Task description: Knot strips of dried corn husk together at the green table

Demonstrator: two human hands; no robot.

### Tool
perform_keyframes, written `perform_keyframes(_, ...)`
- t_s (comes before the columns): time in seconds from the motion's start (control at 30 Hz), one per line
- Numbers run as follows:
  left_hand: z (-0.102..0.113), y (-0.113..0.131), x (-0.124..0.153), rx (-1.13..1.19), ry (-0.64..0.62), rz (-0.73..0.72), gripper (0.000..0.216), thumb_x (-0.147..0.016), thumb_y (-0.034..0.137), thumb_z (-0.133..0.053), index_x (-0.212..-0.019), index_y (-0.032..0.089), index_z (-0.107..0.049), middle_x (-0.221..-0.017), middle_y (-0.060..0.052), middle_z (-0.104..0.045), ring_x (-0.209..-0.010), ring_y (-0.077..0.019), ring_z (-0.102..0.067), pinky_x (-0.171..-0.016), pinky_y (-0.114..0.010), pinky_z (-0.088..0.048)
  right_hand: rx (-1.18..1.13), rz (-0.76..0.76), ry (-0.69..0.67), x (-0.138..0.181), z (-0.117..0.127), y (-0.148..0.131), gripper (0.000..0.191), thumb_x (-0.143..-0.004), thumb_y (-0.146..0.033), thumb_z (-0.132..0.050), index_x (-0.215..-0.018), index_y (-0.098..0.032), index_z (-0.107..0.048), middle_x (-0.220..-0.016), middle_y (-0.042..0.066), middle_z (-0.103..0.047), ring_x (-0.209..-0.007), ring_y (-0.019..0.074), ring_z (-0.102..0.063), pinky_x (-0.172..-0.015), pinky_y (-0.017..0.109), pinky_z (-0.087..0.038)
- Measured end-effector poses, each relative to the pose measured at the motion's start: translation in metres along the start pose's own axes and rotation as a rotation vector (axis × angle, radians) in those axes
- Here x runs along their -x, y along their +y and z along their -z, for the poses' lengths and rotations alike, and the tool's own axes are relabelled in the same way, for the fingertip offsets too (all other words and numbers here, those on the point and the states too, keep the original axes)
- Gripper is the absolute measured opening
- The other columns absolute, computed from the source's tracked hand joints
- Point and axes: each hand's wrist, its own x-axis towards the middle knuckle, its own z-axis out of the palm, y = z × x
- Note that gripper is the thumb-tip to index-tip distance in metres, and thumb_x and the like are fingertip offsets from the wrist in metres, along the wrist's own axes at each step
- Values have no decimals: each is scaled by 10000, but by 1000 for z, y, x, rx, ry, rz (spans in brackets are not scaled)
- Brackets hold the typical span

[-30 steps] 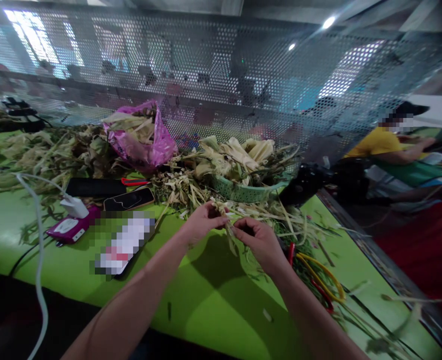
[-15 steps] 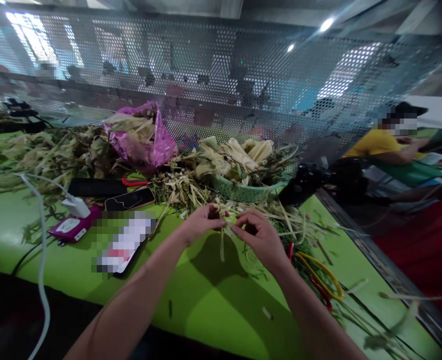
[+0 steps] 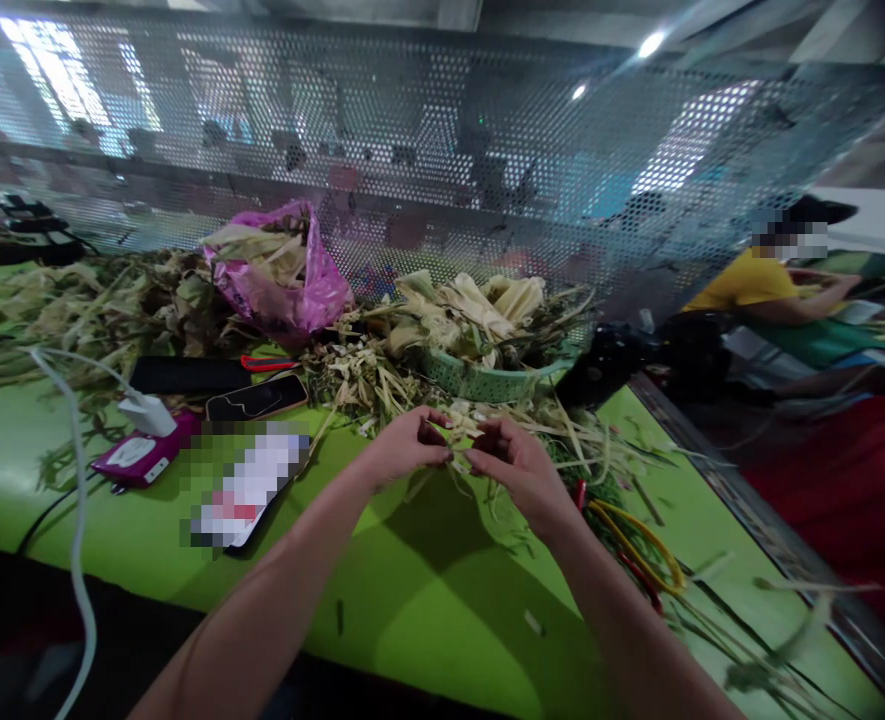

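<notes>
Two hands meet over one tabletop (image 3: 427, 640): the left hand (image 3: 401, 448) has a narrow grip holding one pale strip (image 3: 458, 460), which lies between both sets of fingertips; whether the narrow grip of the right hand (image 3: 523, 468) pinches it, I cannot tell. One basket (image 3: 487, 382) and one pink bag (image 3: 320, 290) stand beyond. Earlier a tail hung straight down; now strands splay sideways.

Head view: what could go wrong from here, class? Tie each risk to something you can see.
The plant fibre between the left hand and right hand looks thin, so it might tear or slip.
The green basket is heaped above its rim; pieces could spill.
The white cable hangs past the near edge of the table; a snag might pull its plug.
</notes>
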Motion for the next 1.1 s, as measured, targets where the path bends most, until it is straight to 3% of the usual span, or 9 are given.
perform_keyframes(0.07, -3, -1, 1, -38, -24, -18, 403, -629, 87, -682, -994, 136, -520, -648, 21, -581, -614, -103, -563, -621, -249, -432, 96, 18, 7, 0, -1, 0, 306, -728, -418, -677, -911, -195, -577, -712, -5, -581, -651, 163, -535, -589, 274, -419)
perform_keyframes(0.17, -6, -2, 2, -84, -66, -27, 409, -635, 108, -671, -1012, 145, -517, -685, 11, -591, -654, -115, -573, -648, -255, -435, 258, 40, 73, 0, -1, 1, 294, -768, -473, -627, -729, -188, -563, -593, -25, -493, -568, 139, -454, -531, 255, -355)
perform_keyframes(0.3, -5, -2, 3, -221, -79, -62, 337, -633, 147, -662, -947, 154, -540, -760, -18, -609, -720, -145, -576, -666, -266, -437, 219, 45, 139, 0, 0, 2, 325, -783, -500, -596, -684, -202, -514, -572, -35, -448, -530, 131, -410, -494, 250, -324)
perform_keyframes(0.47, -6, -1, 4, -591, 0, -222, 143, -666, 111, -540, -784, 170, -595, -742, -14, -599, -690, -152, -537, -640, -260, -398, 245, 62, 170, 0, 1, 0, 312, -796, -485, -582, -682, -206, -504, -561, -40, -418, -516, 128, -379, -491, 253, -295)
perform_keyframes(0.67, -8, 2, 7, -785, -38, -361, 269, -763, 108, -432, -827, 202, -676, -825, -41, -604, -799, -177, -557, -728, -273, -399, 268, 119, 114, -2, 5, 1, 262, -804, -434, -585, -693, -199, -549, -633, -8, -503, -616, 154, -437, -574, 266, -339)
perform_keyframes(0.83, -4, 1, 4, -648, -147, -351, 281, -776, 93, -441, -831, 193, -698, -862, -50, -634, -851, -173, -573, -806, -277, -418, 164, 72, 22, -2, 4, 1, 265, -789, -414, -607, -672, -182, -555, -621, -13, -485, -611, 139, -424, -575, 258, -346)
perform_keyframes(1.0, -1, 9, 3, -361, -94, -161, 220, -832, 255, -518, -978, 151, -647, -949, -70, -659, -878, -167, -584, -841, -299, -435, -2, -7, 81, -2, 6, 2, 309, -770, -477, -626, -797, -169, -620, -618, -13, -507, -546, 114, -388, -513, 243, -321)
perform_keyframes(1.1, -1, 13, 5, -287, -107, -81, 237, -838, 332, -531, -917, 131, -629, -862, -56, -648, -812, -151, -576, -813, -295, -437, -30, -17, 88, -3, 7, 4, 347, -736, -517, -650, -769, -173, -624, -579, -17, -501, -524, 116, -395, -496, 246, -320)
